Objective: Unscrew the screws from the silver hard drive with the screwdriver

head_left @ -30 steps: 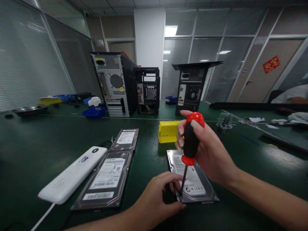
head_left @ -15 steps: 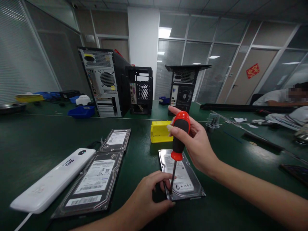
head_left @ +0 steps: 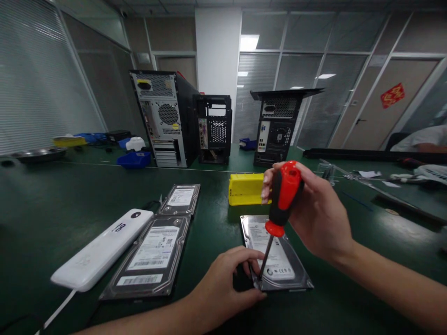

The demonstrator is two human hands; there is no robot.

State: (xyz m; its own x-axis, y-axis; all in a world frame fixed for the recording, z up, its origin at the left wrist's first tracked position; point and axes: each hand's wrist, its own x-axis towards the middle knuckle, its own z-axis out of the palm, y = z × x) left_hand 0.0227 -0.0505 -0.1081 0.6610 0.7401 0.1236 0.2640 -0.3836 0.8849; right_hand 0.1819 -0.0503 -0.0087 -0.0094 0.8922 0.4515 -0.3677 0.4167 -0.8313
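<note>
A red and black screwdriver [head_left: 284, 195] is gripped at its handle by my right hand [head_left: 321, 218]. Its shaft slants down to the near left corner of a hard drive [head_left: 279, 260] lying flat, label up, on the green table. My left hand [head_left: 230, 279] holds that corner, thumb at the near edge and fingers bent beside the shaft. The screwdriver's tip and whatever lies under it are too small to make out. Behind the drive stands a yellow box [head_left: 246, 188], partly covered by my right fingers.
Two more hard drives, a near one [head_left: 150, 256] and a far one [head_left: 180, 199], lie to the left beside a white power bank [head_left: 104, 246] with a cable. Computer cases [head_left: 160, 118] stand at the back, near a blue bin [head_left: 134, 159]. A person's sleeve [head_left: 426, 139] shows far right.
My right hand has turned around the handle, and the screwdriver leans more to the right. The left hand keeps its hold on the drive. The whole view has shifted.
</note>
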